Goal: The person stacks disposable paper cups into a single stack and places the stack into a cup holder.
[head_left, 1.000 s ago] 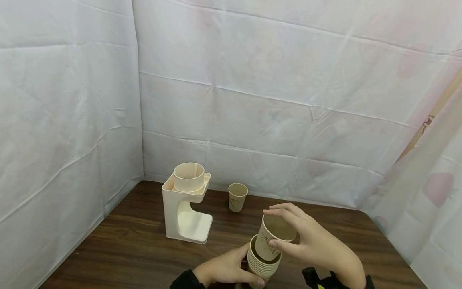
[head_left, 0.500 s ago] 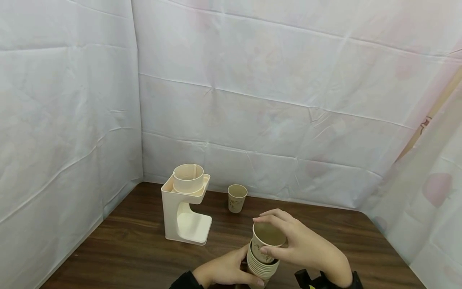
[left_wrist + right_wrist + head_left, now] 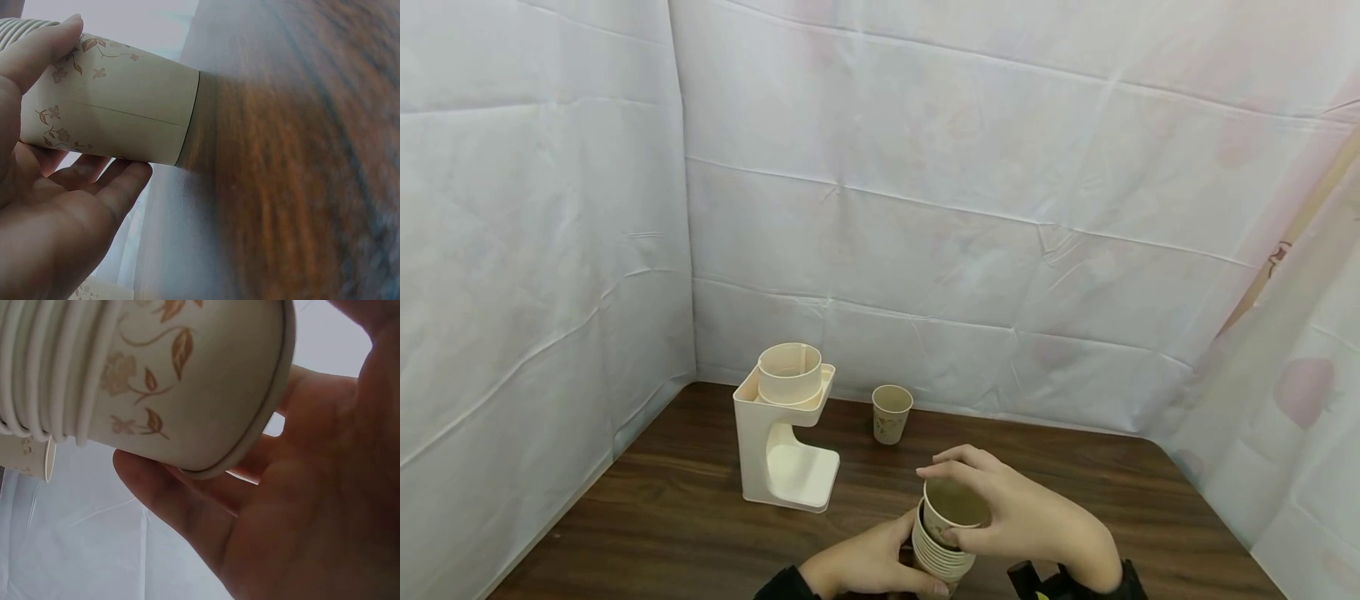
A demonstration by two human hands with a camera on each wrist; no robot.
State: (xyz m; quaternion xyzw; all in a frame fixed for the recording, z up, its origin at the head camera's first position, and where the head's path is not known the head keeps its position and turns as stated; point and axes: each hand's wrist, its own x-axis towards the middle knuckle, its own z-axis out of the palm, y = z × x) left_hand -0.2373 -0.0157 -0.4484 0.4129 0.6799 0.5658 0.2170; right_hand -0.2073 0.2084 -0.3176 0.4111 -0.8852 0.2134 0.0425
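Observation:
Near the table's front edge, my left hand (image 3: pixel 867 560) grips a stack of beige paper cups (image 3: pixel 936 562) low on its side. In the left wrist view, the thumb and fingers curl round the lowest cup (image 3: pixel 125 106), printed with brown flowers, whose base is right at the tabletop. My right hand (image 3: pixel 1018 518) holds the top paper cup (image 3: pixel 953 505) by its rim, fingers on the far side and thumb on the near side. That cup sits partway inside the stack; the right wrist view shows its printed wall (image 3: pixel 206 387) standing out beyond the stacked rims (image 3: pixel 53 369).
A cream-coloured stand (image 3: pixel 756 450) with a round ring (image 3: pixel 790 379) on top and a flat foot stands at the left back of the dark wooden table (image 3: pixel 685 533). One single paper cup (image 3: pixel 891 417) stands right of it. White cloth (image 3: pixel 865 208) hangs behind.
My right hand has moved down and left with the top cup, which now sits deeper in the stack. The left hand keeps its grip on the stack. The view has shifted slightly.

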